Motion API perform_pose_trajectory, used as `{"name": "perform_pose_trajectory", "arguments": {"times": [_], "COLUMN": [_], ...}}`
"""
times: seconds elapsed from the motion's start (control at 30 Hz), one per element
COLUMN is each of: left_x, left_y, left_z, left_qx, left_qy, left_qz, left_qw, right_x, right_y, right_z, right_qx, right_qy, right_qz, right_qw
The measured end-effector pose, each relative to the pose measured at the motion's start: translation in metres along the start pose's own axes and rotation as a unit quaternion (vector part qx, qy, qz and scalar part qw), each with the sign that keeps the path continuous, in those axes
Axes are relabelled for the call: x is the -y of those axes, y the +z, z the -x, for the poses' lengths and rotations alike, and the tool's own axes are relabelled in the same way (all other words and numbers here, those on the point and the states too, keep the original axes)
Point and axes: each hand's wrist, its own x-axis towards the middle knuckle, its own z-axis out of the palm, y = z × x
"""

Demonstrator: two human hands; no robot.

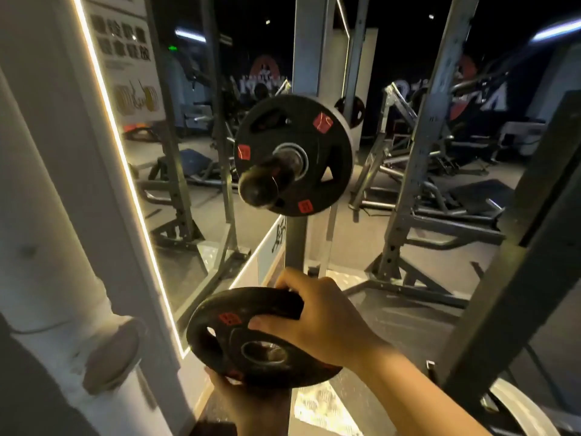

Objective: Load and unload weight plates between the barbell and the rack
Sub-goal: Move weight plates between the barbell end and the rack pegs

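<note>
A dim gym with a grey floor [393, 325], steel rack uprights and a lit-edged mirror [147, 171] on the left forms the setting. The barbell sleeve [267, 180] points almost straight at the camera, its long axis running away toward the rack post [309, 42], and a larger weight plate [317, 133] with red labels already sits on it. Below and nearer than that sleeve end, a smaller weight plate [245, 338] is carried tilted, nearly flat, its centre hole facing up. The right hand [317, 313] grips the plate's far rim, thumb hooked into a handle cut-out; the left hand [248, 398] supports it from beneath, fingers curled round the near edge. The sleeve lies up and forward of both hands, so the plate would probably need tipping upright to bring its hole in line with the sleeve.
</note>
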Motion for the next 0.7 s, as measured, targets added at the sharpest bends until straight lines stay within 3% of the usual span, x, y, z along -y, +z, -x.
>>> {"name": "perform_pose_trajectory", "arguments": {"times": [0.2,0.33,0.5,0.7], "left_x": [0.03,0.064,0.154,0.302], "left_y": [-0.038,-0.033,-0.032,-0.034], "left_z": [0.022,0.046,0.104,0.219], "left_qx": [-0.052,-0.034,0.055,0.018], "left_qy": [-0.044,-0.052,-0.126,-0.244], "left_qz": [-0.062,-0.086,-0.1,-0.138], "left_qw": [0.996,0.994,0.985,0.96], "right_x": [-0.016,-0.025,-0.042,-0.075], "right_y": [-0.026,-0.059,-0.124,-0.221], "right_z": [0.05,0.095,0.189,0.35], "right_qx": [-0.029,-0.099,-0.141,-0.246], "right_qy": [0.141,0.159,0.165,0.221], "right_qz": [-0.038,-0.058,-0.052,-0.003], "right_qw": [0.989,0.981,0.975,0.944]}}
